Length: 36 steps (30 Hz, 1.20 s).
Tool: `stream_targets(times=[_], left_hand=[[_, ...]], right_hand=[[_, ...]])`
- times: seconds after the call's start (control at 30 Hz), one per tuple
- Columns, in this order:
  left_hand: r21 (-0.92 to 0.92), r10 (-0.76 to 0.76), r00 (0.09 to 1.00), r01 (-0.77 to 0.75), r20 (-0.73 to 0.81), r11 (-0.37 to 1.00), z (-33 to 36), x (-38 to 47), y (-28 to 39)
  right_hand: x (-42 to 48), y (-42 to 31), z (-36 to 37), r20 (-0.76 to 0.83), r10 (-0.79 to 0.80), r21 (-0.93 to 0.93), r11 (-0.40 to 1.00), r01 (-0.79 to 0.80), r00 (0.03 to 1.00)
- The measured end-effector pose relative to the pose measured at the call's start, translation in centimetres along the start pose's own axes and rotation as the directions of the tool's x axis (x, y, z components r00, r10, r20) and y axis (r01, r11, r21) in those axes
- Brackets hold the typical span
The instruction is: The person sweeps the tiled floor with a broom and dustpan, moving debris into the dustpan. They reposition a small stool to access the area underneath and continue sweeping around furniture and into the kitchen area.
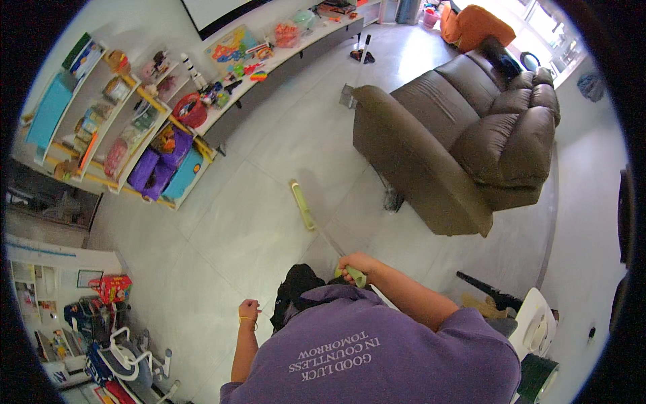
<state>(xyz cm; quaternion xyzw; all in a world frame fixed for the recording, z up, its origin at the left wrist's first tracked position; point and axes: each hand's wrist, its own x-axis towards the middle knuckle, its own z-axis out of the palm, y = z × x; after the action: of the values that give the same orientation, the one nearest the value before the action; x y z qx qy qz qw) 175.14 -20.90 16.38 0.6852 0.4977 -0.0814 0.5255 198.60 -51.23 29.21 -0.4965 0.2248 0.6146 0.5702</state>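
My right hand is wrapped around the pale green grip of a long-handled floor sweeper or squeegee. Its thin pole slants forward and left to a narrow green head on the grey tiled floor. The kind of edge under the head is too small to make out. Off to my left, my left hand hangs beside my body with curled fingers and nothing visible in it. A thin yellow band circles that wrist. Below me are my purple shirt, which bears writing, and dark legwear.
A brown leather sofa stands ahead on the right. Toy-filled shelves and a long low cabinet line the left wall. A long-handled dustpan is beside the sofa. Lower left are white-framed chairs; a white chair is at right.
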Motion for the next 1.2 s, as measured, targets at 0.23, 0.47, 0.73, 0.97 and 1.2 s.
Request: stream_targets(times=[0.23, 0.47, 0.73, 0.97, 1.2], left_hand=[[0.021, -0.018, 0.999, 0.019, -0.035, 1.000, 0.9, 10.5, 9.2], [0.086, 0.169, 0.985, -0.171, 0.035, 0.981, 2.9, 28.7, 27.7], [0.190, 0.559, 0.746, -0.646, 0.362, 0.739, 18.2, 39.6, 56.6], [0.278, 0.563, 0.567, -0.809, 0.601, 0.518, 31.9, 40.7, 72.8], [0.274, 0.589, 0.378, -0.925, 0.714, 0.262, 45.7, 44.9, 83.5]], right_hand=[[3.9, -11.8, -2.6, 0.118, -0.059, 0.253, 0.967, 0.028, 0.991], [6.9, -27.3, -2.6, 0.067, -0.123, 0.354, 0.931, 0.092, 0.990], [9.3, -39.4, -4.5, 0.147, -0.169, 0.685, 0.728, 0.023, 0.975], [9.3, -49.6, -11.8, 0.137, -0.277, 0.877, 0.480, 0.014, 0.951], [6.0, -54.2, -15.0, 0.075, -0.239, 0.931, 0.364, 0.017, 0.968]])
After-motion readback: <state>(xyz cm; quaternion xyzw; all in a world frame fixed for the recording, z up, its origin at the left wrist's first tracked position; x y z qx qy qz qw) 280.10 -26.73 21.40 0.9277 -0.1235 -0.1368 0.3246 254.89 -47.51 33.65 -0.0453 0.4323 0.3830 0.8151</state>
